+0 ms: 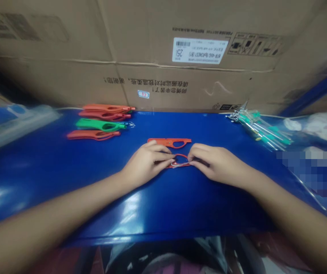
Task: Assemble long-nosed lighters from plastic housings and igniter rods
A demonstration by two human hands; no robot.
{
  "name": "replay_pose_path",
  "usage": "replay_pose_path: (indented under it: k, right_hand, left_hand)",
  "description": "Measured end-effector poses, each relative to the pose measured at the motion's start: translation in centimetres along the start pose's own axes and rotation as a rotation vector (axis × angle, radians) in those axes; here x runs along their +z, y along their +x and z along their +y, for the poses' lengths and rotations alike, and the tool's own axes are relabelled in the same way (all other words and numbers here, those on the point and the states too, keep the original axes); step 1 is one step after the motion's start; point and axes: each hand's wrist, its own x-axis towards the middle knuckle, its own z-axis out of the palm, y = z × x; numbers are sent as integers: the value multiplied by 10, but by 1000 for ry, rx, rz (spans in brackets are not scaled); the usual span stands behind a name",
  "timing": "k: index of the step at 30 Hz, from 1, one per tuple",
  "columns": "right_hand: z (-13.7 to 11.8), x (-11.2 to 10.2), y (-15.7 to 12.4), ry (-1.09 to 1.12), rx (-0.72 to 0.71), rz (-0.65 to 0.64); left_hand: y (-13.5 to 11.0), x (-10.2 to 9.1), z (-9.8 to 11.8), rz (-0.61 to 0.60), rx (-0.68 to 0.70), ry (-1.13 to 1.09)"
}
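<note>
My left hand [151, 158] and my right hand [215, 161] meet over the middle of the blue table. Between them lies an orange-red plastic lighter shell [184, 165] with an open loop. My left fingers are pinched at its left end. At the right end my right thumb and forefinger are closed. A thin pale wire or strip [177, 165] runs along the shell between the fingertips; its ends are hidden. Just beyond the hands rests an orange lighter shell half [163, 142], with its loop to the right, touched by neither hand.
Several orange, red and green lighter bodies [100, 124] lie in a row at the back left. A bundle of metal rods with green parts [262, 127] sits at the back right. Behind the blue table [163, 201] stands a large cardboard box [146, 45]. Clear plastic [23, 121] lies far left.
</note>
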Motion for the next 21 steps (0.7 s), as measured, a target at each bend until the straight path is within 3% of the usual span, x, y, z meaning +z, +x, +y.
replay_pose_path:
  k: [14,21]
  right_hand:
    - [4,-1,0,21,-4,-1]
    - [6,-3,-3,29,-44,-16]
  left_hand:
    - [-9,-23,21,-270,10,356]
    - [-16,-22,34,-353,6,498]
